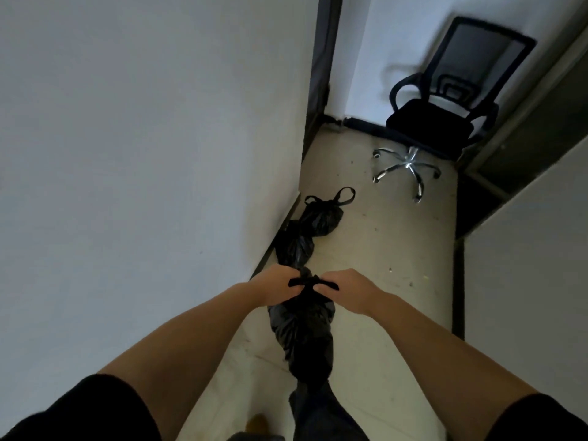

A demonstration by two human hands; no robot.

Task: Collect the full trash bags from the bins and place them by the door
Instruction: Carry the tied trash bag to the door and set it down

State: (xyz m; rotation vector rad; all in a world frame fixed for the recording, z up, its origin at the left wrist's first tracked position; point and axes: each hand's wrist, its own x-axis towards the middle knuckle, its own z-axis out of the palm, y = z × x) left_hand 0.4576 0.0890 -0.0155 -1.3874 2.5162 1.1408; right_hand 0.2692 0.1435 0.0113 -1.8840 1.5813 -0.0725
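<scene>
A full black trash bag [302, 329] hangs in front of me above the pale floor. My left hand [276, 286] and my right hand [345, 289] each grip one of its two top handles, pulled apart sideways at the knot. Two more tied black trash bags lie on the floor along the left wall: a nearer one [294, 246] and a farther one [323, 214] with its handle loops sticking up. Beyond them a dark door frame [321, 74] stands at the wall's end.
A black mesh office chair [445, 103] on a chrome wheeled base stands at the far right of the narrow corridor. White walls close in left and right; a dark-framed partition [509, 154] runs along the right. My dark trouser leg [321, 409] is below the bag.
</scene>
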